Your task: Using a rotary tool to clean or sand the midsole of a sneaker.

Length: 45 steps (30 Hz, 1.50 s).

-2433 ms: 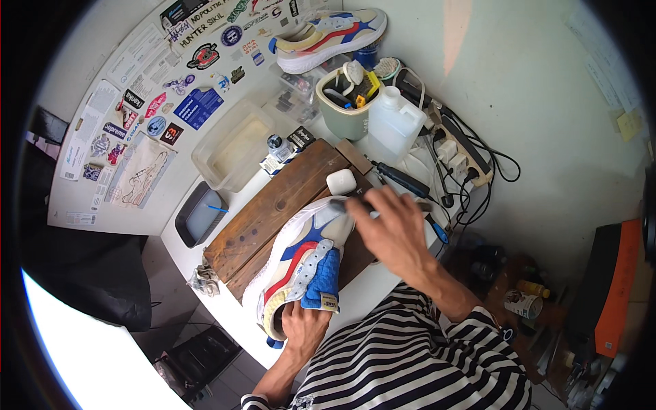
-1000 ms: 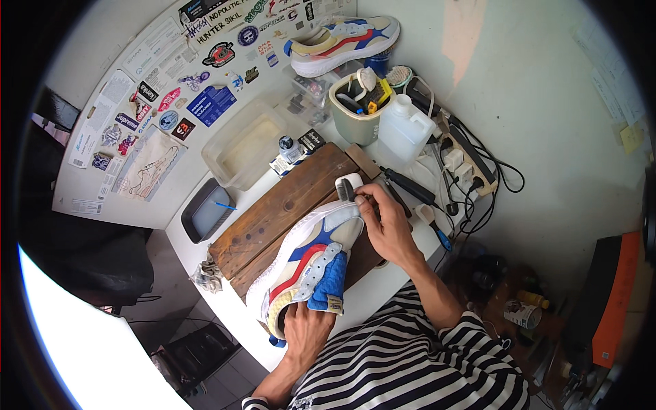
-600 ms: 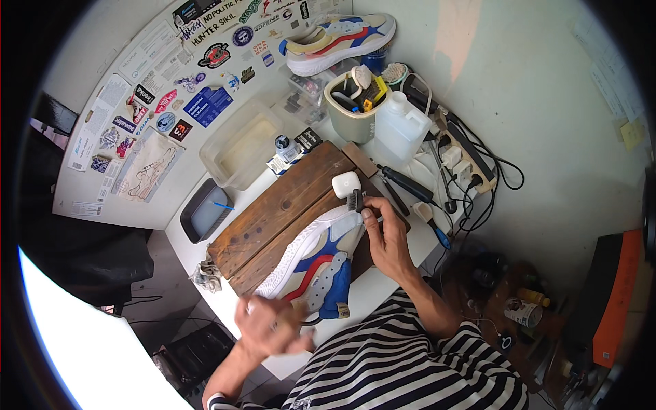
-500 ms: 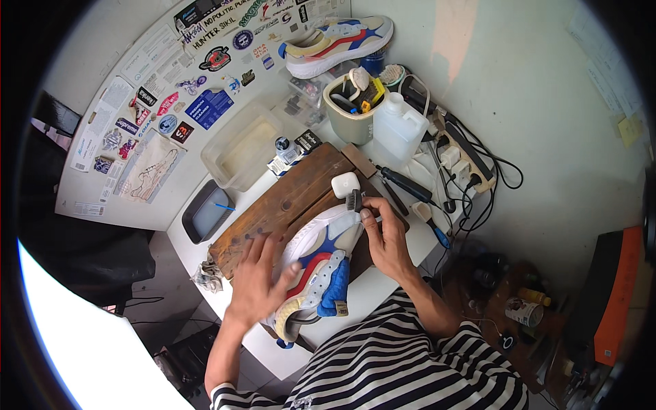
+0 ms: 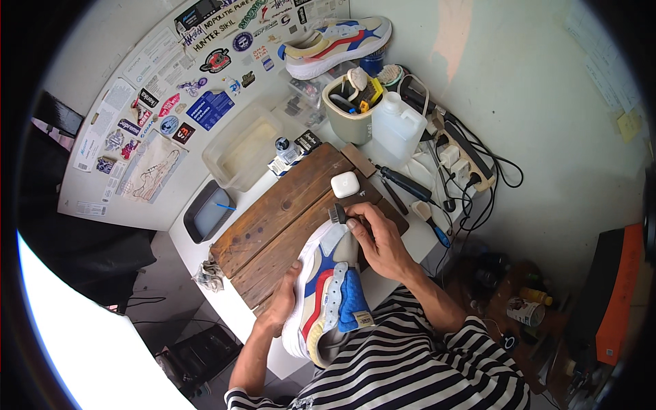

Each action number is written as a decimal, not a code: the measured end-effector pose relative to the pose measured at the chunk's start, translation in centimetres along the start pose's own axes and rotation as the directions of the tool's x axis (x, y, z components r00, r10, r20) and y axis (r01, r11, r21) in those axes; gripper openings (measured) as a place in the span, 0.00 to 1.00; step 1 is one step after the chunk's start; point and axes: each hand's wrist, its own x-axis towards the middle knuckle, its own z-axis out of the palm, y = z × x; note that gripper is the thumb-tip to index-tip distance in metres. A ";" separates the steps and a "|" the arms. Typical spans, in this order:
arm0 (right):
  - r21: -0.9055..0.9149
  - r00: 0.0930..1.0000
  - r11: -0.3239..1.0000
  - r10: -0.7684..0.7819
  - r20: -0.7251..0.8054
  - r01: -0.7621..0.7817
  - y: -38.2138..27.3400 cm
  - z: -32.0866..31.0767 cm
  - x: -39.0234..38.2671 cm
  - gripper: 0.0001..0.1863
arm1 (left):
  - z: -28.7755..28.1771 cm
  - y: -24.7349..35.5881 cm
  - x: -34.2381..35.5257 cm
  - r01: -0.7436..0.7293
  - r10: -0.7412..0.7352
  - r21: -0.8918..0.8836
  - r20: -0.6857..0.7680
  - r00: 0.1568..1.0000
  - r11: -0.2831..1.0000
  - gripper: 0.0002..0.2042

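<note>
A sneaker (image 5: 318, 287) in white, blue, red and cream lies tilted near the table's front edge, toe pointing away from me, blue tongue folded out to the right. My left hand (image 5: 281, 301) grips its white sole from the left, with some fingers hidden under the shoe. My right hand (image 5: 384, 240) pinches a small dark-bristled brush (image 5: 337, 214) just above the toe. Whether the bristles touch the shoe, I cannot tell. Beyond the brush, a small white rounded case (image 5: 345, 184) rests on the brown wooden board (image 5: 273, 219).
Behind the board stand a clear plastic tub (image 5: 239, 164), a small bottle (image 5: 287, 149), a bin of tools (image 5: 348, 119) and a white jug (image 5: 398, 130). A matching sneaker (image 5: 338, 44) sits at the back. Cables and a power strip (image 5: 468, 154) lie at right, a dark tray (image 5: 205, 215) at left.
My left hand has moved from above the shoe to its sole. The sneaker has turned more upright and shifted toward me. My right hand and the brush have moved slightly left.
</note>
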 end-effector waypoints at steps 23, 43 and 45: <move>-0.546 0.832 0.639 -0.312 0.459 0.541 -4.3 -4.5 2.2 0.14 | 0.7 3.4 -3.1 -0.128 0.125 0.260 0.030 0.992 0.957 0.47; -0.772 0.944 0.556 -0.275 0.180 0.309 -1.6 -5.1 1.0 0.18 | 0.4 3.4 -2.5 -0.156 0.140 0.186 0.095 0.985 0.970 0.44; -0.663 0.943 0.676 -0.290 0.162 0.321 -3.4 -4.0 0.4 0.18 | 0.4 3.5 -2.6 -0.167 0.140 0.185 0.148 0.979 0.969 0.44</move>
